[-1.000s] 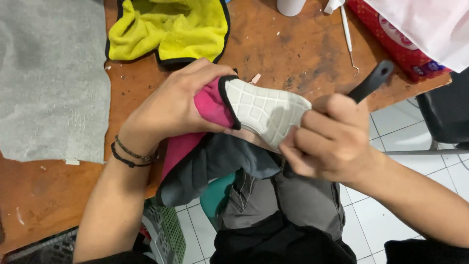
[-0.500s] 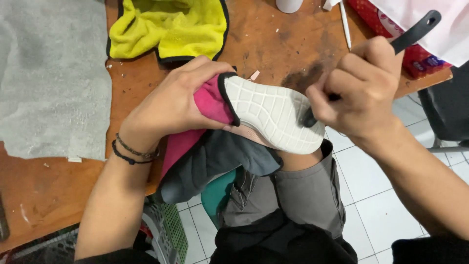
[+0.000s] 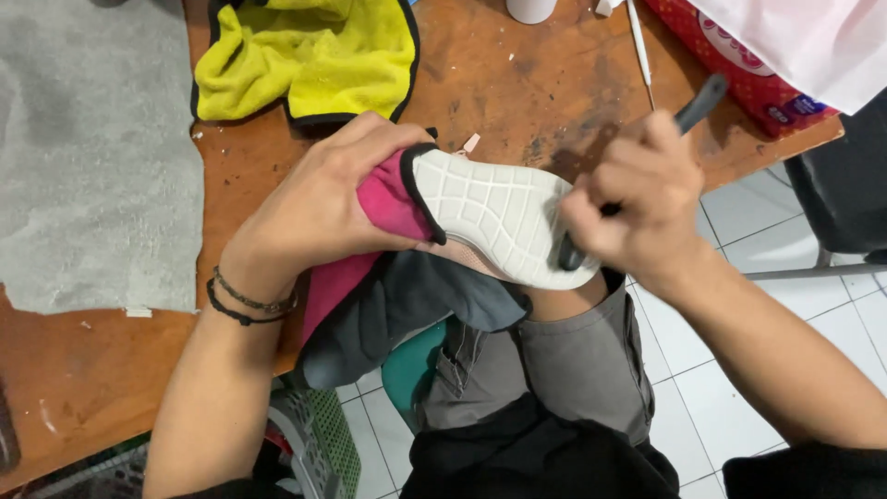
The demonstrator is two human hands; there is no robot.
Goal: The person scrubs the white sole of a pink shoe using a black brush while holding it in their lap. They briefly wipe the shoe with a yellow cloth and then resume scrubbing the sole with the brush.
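- Shoe (image 3: pixel 499 217) sole-up, white sole, held over lap at tabletop (image 3: pixel 517 83) edge.
- Left hand (image 3: pixel 319 208) clamped on shoe through pink cloth (image 3: pixel 388 199).
- Right hand (image 3: pixel 633 199) fisted around dark brush handle (image 3: pixel 698 102), head end touching sole.
- Yellow towel (image 3: pixel 305 55) and grey mat (image 3: pixel 88 157) behind on tabletop.

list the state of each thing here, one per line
shoe: sole up, held over the lap
left hand: gripping the shoe through a pink cloth
right hand: closed on a dark tool, its tip on the sole
yellow cloth: crumpled on the table
grey mat: lying flat
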